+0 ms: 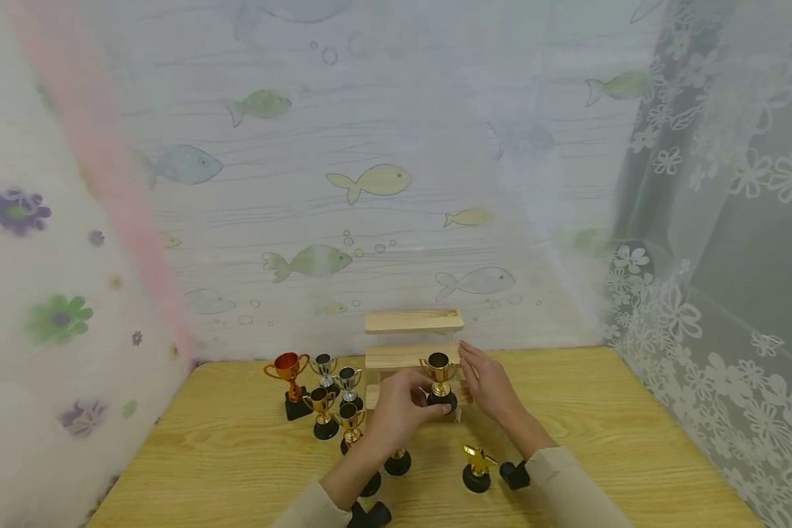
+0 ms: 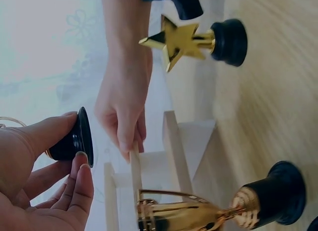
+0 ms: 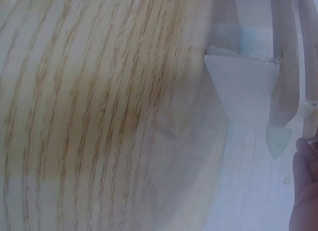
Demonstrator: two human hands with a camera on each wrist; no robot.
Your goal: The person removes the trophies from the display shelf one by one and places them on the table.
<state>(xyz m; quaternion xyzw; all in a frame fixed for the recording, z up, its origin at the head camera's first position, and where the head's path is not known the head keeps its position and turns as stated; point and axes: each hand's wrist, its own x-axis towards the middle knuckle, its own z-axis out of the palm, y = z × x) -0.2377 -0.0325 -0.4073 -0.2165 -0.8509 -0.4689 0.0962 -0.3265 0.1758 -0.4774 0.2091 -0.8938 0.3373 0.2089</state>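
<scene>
My left hand (image 1: 399,411) pinches the black base (image 2: 72,141) of a gold trophy cup (image 1: 439,370), held upright in front of the wooden tiered stand (image 1: 396,357). In the left wrist view, thumb and fingers lie on either side of that base. At the stand's right end my right hand (image 1: 491,381) touches the middle board with its fingers extended. The right wrist view catches only part of those fingers (image 3: 304,164) beside the boards. Below the hands stand another gold cup (image 2: 194,213), partly covered by the left forearm in the head view, and a gold star trophy (image 1: 478,466).
Left of the stand are a bronze-coloured cup (image 1: 289,374), silver cups (image 1: 325,370) and smaller gold cups (image 1: 321,407). A black wrist device (image 1: 515,475) shows by the right sleeve. Behind the wooden table (image 1: 224,455) hangs a fish-patterned sheet (image 1: 383,220); lacy curtain (image 1: 686,315) hangs at right.
</scene>
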